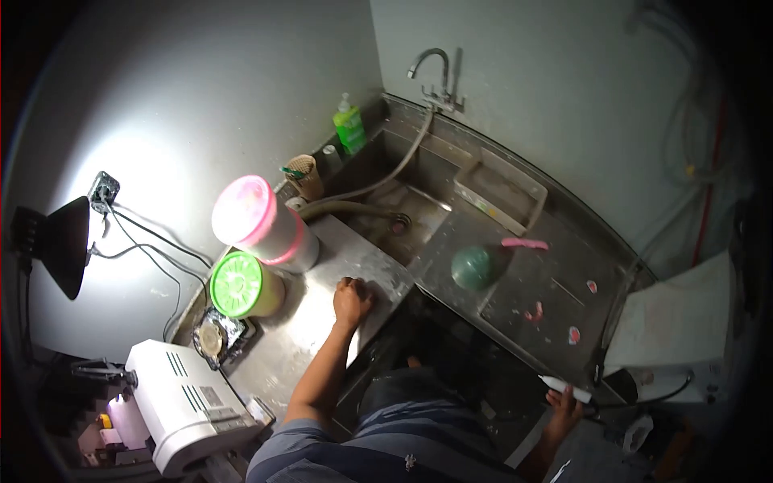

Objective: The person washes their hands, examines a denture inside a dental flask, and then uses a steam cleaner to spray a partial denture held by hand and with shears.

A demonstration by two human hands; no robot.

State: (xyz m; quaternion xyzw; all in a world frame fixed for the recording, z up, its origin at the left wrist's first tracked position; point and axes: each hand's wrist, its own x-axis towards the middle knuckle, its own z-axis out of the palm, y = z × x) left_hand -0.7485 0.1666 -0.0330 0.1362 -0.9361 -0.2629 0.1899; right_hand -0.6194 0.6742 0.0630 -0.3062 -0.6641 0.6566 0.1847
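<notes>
Down at the metal counter [322, 322], the left hand [352, 299] rests as a loose fist, knuckles pressed onto the bare steel, fingers curled in and holding nothing that can be seen. Just beyond that hand to its left stand two tubs: one with a green lid [238, 283] nearest, one with a pink lid [245, 211] behind it. A white machine [181, 402] sits well back toward the elbow, with a small foil dish [213, 338] between it and the green-lidded tub. Ahead of the left hand lies the sink [403, 213] with a hose running into it, a green soap bottle [349, 125] at its far corner. The right hand [564, 406] is well apart, low at the counter's near edge, fingers closed around a white tool [565, 388]. A green bowl [472, 267] sits between the two hands, farther out
</notes>
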